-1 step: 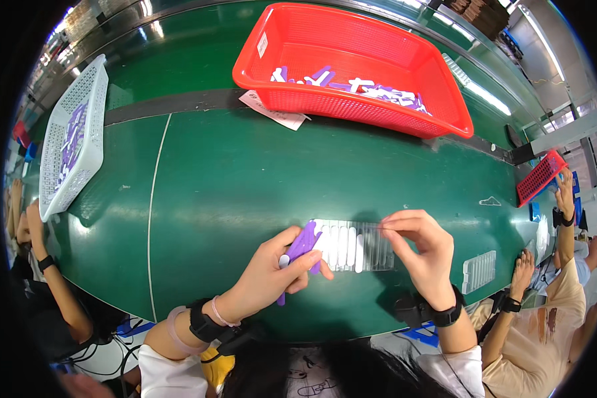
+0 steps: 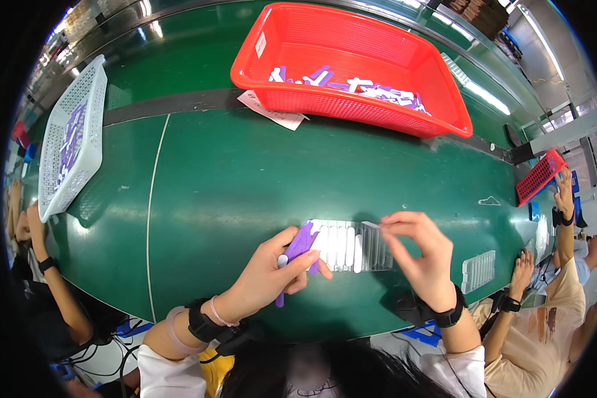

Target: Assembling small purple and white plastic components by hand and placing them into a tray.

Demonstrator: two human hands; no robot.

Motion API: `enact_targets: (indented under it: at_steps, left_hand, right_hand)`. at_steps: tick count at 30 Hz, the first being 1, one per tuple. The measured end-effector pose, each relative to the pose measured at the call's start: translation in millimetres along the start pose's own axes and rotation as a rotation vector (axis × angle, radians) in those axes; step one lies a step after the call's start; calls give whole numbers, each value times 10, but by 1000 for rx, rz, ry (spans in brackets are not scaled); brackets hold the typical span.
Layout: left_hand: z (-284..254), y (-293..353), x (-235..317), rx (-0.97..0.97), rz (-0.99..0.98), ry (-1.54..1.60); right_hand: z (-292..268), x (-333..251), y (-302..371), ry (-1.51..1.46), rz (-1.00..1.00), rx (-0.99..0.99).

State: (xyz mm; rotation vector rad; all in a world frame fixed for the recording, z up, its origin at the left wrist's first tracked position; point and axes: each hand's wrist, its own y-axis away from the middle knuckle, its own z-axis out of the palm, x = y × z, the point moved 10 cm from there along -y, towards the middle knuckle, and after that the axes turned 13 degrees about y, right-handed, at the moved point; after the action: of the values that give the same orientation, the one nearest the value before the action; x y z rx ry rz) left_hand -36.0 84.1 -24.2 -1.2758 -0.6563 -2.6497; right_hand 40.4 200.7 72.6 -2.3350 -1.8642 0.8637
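The left hand hides the purple piece's lower part.

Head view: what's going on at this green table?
A person sits at a green table with a clear slotted tray in front of them. The left hand grips a purple part at the tray's left end. The right hand pinches a small white piece above the tray. Several slots already hold white pieces. A red basket of purple and white parts sits farther back, and a white basket at far left.
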Motion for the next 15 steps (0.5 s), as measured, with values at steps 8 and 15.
enact_targets:
  at_steps: [8,15]
  left_hand:
    - [-25,-55,-36,6,-74,71]
    - [-3,-66,-73,-5,-103,58]
  right_hand:
    - [409,-310,335,498,-354,-205]
    - [369,-409,452,508,-338,-277]
